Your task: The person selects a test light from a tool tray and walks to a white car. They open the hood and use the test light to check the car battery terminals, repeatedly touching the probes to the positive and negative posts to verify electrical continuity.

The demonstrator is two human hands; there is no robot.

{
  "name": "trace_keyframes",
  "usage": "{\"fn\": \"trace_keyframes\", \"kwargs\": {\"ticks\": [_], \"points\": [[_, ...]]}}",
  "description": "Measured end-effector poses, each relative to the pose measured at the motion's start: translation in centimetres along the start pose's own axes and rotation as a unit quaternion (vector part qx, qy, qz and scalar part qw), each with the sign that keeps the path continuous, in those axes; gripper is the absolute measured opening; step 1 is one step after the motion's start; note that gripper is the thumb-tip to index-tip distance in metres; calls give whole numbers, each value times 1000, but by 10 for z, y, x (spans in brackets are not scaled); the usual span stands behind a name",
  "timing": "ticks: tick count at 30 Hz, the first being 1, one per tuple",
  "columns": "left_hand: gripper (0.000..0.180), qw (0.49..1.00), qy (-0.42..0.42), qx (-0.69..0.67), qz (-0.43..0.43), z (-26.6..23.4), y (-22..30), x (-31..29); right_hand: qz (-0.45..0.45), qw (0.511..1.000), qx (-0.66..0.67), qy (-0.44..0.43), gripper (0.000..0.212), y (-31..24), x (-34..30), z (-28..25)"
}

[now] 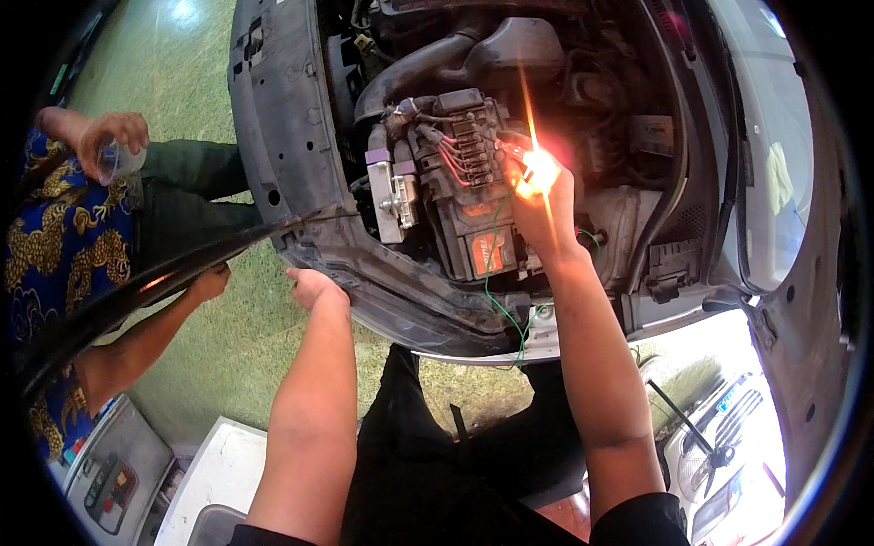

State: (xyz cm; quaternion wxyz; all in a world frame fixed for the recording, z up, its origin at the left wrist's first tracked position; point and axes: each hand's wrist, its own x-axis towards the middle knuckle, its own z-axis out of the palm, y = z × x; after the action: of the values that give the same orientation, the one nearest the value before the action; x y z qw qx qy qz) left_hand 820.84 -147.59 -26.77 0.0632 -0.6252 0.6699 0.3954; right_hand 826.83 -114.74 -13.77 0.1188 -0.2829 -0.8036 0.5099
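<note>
Over the open engine bay, my right hand (543, 205) is closed round a small light-up probe (535, 170), which glares too brightly for its shape to be made out. Its tip points left toward the row of terminals on a black fuse box (464, 136) with red wires (452, 162). Below that box sits a battery (489, 252) with an orange label. A thin green wire (489, 289) hangs in a loop past the battery and over the car's edge. Beside the front corner of the car is my left hand (319, 289), its fingers mostly hidden.
To the left stands another person in a blue and gold patterned shirt (77, 232), holding a clear plastic cup (116, 162). A dark curved bar (173, 264) crosses there. An air intake duct (428, 68) lies at the bay's far side. White vehicle (715, 464) at lower right.
</note>
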Motion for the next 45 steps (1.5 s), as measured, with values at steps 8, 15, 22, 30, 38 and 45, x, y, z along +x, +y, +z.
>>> {"fn": "trace_keyframes", "kwargs": {"ticks": [8, 15, 22, 30, 38, 45], "points": [[78, 1000, 28, 10, 7, 1, 0, 2, -15, 999, 10, 35, 33, -15, 6, 2], [78, 1000, 20, 18, 6, 0, 3, -9, 27, 999, 33, 20, 28, -8, 10, 5], [79, 1000, 10, -9, -5, 8, -5, 14, -8, 999, -31, 9, 28, 4, 11, 2], [79, 1000, 5, 3, -14, 7, -3, 6, -28, 997, -20, 76, 27, -11, 14, -10], [79, 999, 29, 8, -12, 5, 3, 1, 9, 997, -27, 73, 28, -1, 22, -16], [79, 999, 31, -9, -13, 6, -2, 9, -18, 997, -73, 25, 29, 3, 20, -14]]}}
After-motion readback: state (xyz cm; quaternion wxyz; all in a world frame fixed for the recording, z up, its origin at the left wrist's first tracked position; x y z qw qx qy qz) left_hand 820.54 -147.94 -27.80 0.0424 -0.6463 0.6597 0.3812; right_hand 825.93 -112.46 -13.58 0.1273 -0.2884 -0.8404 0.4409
